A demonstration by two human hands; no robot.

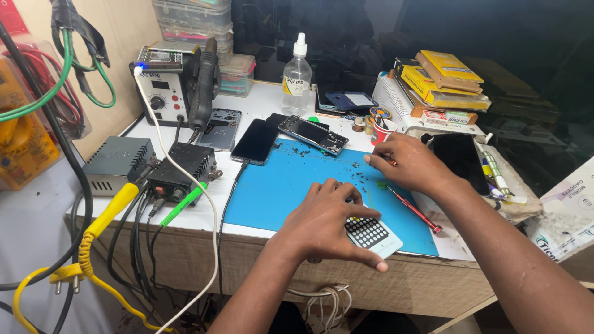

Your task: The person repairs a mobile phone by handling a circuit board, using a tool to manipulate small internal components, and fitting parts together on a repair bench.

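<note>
Left hand (331, 219) lies palm down, fingers spread, pressing on a pale rectangular screen-like part (371, 234) with a dark dotted panel, near the front edge of the blue work mat (278, 185); the part's long axis runs diagonally, from upper left under the hand toward the lower right corner of the mat. Right hand (411, 164) rests on the mat's right side, fingers curled together around a small tool tip that is mostly hidden, so what it pinches cannot be told. A red-handled screwdriver (414, 210) lies just beside it, pointing up-left, handle toward the lower right. Dark debris specks dot the mat's far edge. Beyond the mat lie two dark phones (255, 142), one set at an angle. The white bench (185, 216) also carries a hot-air rework station (167, 86), a grey power unit (117, 164), a clear spray bottle (297, 71), a small red cup (382, 131) and stacked yellow boxes (442, 77). Tangled yellow, green and black cables hang at left.
</note>
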